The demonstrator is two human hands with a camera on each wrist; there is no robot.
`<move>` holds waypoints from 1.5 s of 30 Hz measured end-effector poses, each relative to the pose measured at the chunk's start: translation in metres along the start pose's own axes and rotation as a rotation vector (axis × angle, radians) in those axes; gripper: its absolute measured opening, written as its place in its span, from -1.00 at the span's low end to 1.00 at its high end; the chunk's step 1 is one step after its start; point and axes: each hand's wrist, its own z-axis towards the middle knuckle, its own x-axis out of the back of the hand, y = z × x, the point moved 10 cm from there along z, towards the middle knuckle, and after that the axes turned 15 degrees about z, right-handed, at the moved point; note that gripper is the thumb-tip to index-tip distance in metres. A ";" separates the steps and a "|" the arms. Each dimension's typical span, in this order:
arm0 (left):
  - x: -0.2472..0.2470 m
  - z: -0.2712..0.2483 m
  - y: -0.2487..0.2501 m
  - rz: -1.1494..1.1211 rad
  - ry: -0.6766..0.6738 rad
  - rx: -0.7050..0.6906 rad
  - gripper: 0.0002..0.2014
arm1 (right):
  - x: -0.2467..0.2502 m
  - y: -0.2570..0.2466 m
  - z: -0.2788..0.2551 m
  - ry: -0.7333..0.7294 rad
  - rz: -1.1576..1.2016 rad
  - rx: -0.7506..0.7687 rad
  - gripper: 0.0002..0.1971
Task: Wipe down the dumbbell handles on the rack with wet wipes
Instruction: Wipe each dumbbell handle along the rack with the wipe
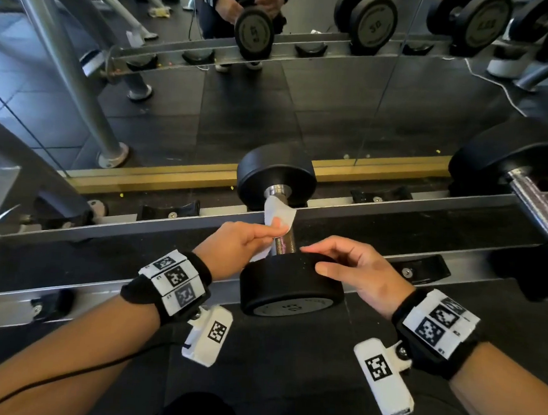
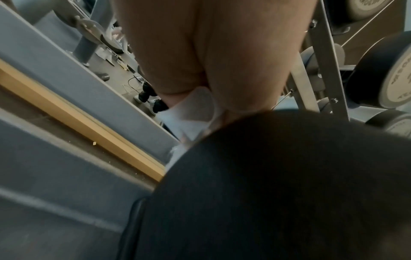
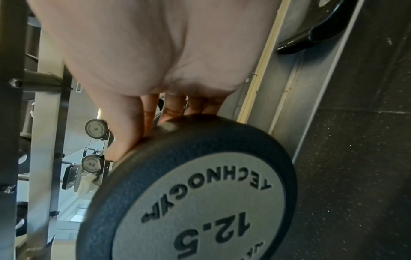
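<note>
Centrally, my left hand [image 1: 238,242] pinches wet wipe [image 1: 277,215] against 12.5 dumbbell [image 1: 288,286] handle [image 1: 285,240] | my right hand [image 1: 359,271], fingers relaxed, rests on near head | second dumbbell [image 1: 509,165] at 2 o'clock on rack [image 1: 103,224]

Count on the rack

Two dumbbells [image 1: 284,227] [image 1: 526,192] on the rack [image 1: 135,223], one white wet wipe [image 1: 277,215], two hands [image 1: 241,240] [image 1: 359,271].

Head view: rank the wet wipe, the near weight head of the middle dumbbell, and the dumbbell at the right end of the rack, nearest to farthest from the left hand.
1. wet wipe: pinched in the left hand, draped over the handle.
2. near weight head: just right of and below that hand, under the right hand.
3. right dumbbell: far right on the rack.
</note>
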 end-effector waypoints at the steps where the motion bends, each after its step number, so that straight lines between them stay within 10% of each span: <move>1: 0.000 -0.001 0.003 0.024 -0.041 -0.019 -0.65 | -0.001 -0.001 -0.002 0.006 0.001 0.017 -0.67; 4: 0.005 -0.003 0.008 -0.217 -0.123 -0.043 -0.70 | -0.001 -0.001 -0.005 0.033 -0.003 0.064 -0.67; 9: 0.045 -0.001 -0.016 -0.218 0.291 0.105 -0.67 | -0.004 0.007 -0.008 0.129 0.157 0.153 -0.74; 14: -0.002 0.006 0.014 0.136 -0.045 -0.140 -0.58 | -0.005 0.017 -0.011 0.243 0.226 0.188 -0.75; 26: 0.006 -0.005 0.022 0.029 -0.283 -0.121 -0.67 | -0.010 0.010 -0.019 0.340 0.053 0.249 -0.76; 33: 0.074 -0.006 0.003 -0.138 0.416 -0.012 -0.65 | -0.009 0.014 -0.018 0.328 0.198 0.227 -0.76; 38: -0.004 0.003 0.019 0.313 -0.074 -0.275 -0.49 | -0.008 0.016 -0.018 0.327 0.206 0.222 -0.73; 45: -0.013 -0.008 0.005 0.456 -0.120 -0.403 -0.33 | -0.008 0.018 -0.018 0.311 0.166 0.196 -0.74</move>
